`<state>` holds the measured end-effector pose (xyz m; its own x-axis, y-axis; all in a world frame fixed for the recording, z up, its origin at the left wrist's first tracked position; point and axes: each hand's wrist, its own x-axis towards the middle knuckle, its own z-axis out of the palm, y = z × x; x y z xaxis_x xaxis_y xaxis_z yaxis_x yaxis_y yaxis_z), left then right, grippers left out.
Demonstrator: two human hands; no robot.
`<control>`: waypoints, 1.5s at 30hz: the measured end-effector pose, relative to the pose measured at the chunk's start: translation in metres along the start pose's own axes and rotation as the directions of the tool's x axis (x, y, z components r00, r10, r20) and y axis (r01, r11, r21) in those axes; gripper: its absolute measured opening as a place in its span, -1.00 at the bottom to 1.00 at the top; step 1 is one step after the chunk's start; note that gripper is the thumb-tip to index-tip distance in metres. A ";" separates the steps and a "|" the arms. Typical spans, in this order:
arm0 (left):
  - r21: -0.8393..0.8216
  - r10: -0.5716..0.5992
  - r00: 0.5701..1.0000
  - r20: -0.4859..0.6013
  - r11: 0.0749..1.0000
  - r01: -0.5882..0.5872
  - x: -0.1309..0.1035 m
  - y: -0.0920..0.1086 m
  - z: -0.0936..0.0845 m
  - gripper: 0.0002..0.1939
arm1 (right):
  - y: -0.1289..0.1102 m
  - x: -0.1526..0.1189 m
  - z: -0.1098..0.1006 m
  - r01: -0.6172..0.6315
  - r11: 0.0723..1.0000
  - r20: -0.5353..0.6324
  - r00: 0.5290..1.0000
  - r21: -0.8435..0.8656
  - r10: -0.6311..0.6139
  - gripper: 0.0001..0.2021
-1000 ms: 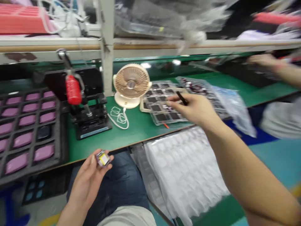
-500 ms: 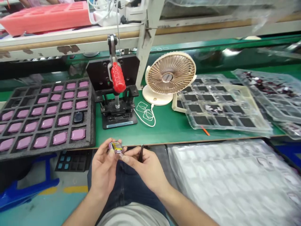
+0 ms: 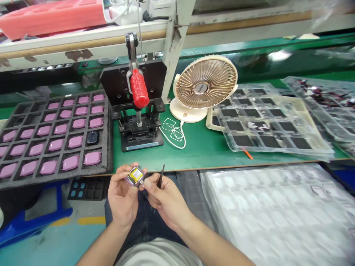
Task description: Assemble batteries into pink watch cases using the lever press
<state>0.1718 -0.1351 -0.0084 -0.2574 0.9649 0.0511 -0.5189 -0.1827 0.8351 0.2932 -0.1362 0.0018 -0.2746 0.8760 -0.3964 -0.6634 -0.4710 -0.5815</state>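
My left hand [image 3: 122, 197] grips an open purple watch case [image 3: 135, 176] by its edges, fingers closed around it. Inside the case shows a silver block with a yellow border, probably a battery. My right hand [image 3: 166, 199] is closed, with black tweezers [image 3: 161, 176] tucked between the fingers and their end sticking up. Its thumb and forefinger meet the right-hand corner of the case; whatever small part they pinch there is too small to make out. Both hands are above my lap, just in front of the bench edge.
Left on the bench lies a grey foam tray [image 3: 107, 155] of purple watch cases. Behind my hands stands a press [image 3: 138, 125] with a red handle [image 3: 139, 88]. A fan [image 3: 205, 83], clear trays [image 3: 266, 146] and an orange stick [image 3: 247, 153] lie rightward. Plastic-covered trays [image 3: 271, 207] fill the lower right.
The watch case has been tilted so its open inside faces me more. My right hand has shifted slightly left, the tweezers with it. The camera view has shifted a little.
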 end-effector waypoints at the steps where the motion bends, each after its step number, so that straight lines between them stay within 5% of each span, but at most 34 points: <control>1: 0.009 0.014 1.000 0.003 1.000 -0.014 0.000 -0.001 -0.001 -0.74 | 0.001 0.000 0.000 0.021 1.000 -0.013 1.000 -0.020 -0.021 -0.60; 19: 0.073 0.097 0.995 0.022 0.992 -0.098 0.006 -0.005 -0.004 -0.74 | 0.007 0.010 -0.007 0.056 0.997 0.062 0.997 -0.059 -0.053 -0.65; 24: 0.089 0.101 0.995 0.004 0.991 -0.101 0.006 -0.008 -0.006 -0.73 | 0.010 0.016 -0.007 0.135 0.973 0.005 0.991 -0.188 -0.137 -0.61; 29: 0.054 0.048 0.999 0.003 0.997 -0.048 0.001 -0.009 -0.006 -0.73 | 0.017 0.019 -0.010 0.356 0.823 -0.015 0.915 -0.442 -0.403 -0.67; 37: 0.056 -0.015 0.999 -0.030 0.998 0.017 -0.002 -0.010 -0.002 -0.69 | 0.023 0.012 -0.020 0.512 0.558 0.133 0.803 -0.653 -0.581 -0.76; 40: 0.032 -0.147 0.989 -0.002 0.989 0.147 -0.012 -0.004 0.006 -0.65 | 0.022 -0.010 -0.022 0.506 0.469 0.121 0.762 -0.724 -0.636 -0.75; 43: 0.085 -0.407 0.913 -0.027 0.909 0.407 -0.022 0.005 0.006 -0.54 | 0.015 -0.045 -0.039 0.459 0.336 0.172 0.763 -0.822 -0.623 -0.74; 45: 0.197 -0.562 0.826 -0.044 0.805 0.559 -0.020 0.004 -0.003 -0.54 | -0.001 -0.071 -0.067 0.331 0.195 0.174 0.813 -0.923 -0.556 -0.69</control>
<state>0.1728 -0.1560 -0.0077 0.0435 0.8912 -0.4515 -0.4014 0.4294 0.8090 0.3595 -0.2048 -0.0168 0.0251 0.9919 0.1248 0.4223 0.1026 -0.9006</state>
